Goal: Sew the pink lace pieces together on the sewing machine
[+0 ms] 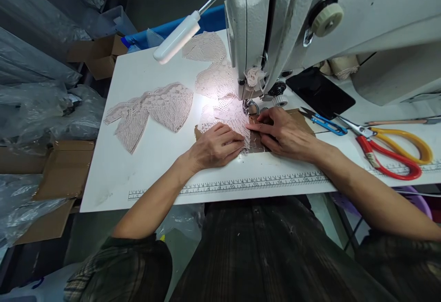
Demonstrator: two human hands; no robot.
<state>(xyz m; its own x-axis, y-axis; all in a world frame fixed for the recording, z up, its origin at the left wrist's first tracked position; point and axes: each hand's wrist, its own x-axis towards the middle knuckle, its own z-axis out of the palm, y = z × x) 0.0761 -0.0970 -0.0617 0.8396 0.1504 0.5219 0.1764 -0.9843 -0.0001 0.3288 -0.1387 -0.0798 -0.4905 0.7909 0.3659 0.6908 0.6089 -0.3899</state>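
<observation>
My left hand [215,146] lies on a pale pink lace piece [225,117] with its fingers curled and pressed down on the lace edge. My right hand [284,133] rests beside it, fingers pressed flat on the lace and on a brown card [257,142] under it. Both sit just in front of the presser foot [248,107] of a white sewing machine [275,22]. The lace runs back under the needle and away across the table.
A second lace piece [151,109] lies at the left of the white table [138,173]. A lamp [177,36] hangs over it. Blue thread snips [325,123], red-and-yellow scissors [389,148] and a black pad [320,92] lie right. Cardboard boxes [62,173] and plastic bags stand left.
</observation>
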